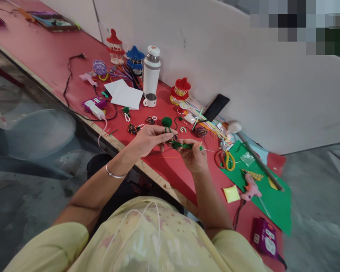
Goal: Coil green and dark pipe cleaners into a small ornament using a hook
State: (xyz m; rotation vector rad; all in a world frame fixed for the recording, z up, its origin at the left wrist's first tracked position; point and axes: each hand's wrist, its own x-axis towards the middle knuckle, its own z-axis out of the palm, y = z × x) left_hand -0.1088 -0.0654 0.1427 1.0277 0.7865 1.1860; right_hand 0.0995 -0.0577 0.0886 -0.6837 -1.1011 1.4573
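My left hand (150,139) pinches a small piece of dark green crochet (175,144), with a strand of green yarn running over its fingers. That strand leads up to a small green yarn ball (167,121) on the table just beyond. My right hand (195,158) is closed around a crochet hook (207,150) with a green handle; its thin metal end sticks out to the right. Both hands meet over the table's near edge, the hook's other end at the crochet piece. Fingers partly hide the stitches. Left of the hands lie dark multicoloured yarn pieces with white beads (133,129).
On the red table (170,173) stand a white thermos (151,73), its cup (150,100) and small pagoda models (181,89). Scissors (225,160), a pink glue gun (251,187), a green sheet (283,215) and a phone (217,107) lie right. A grey stool (42,128) stands left.
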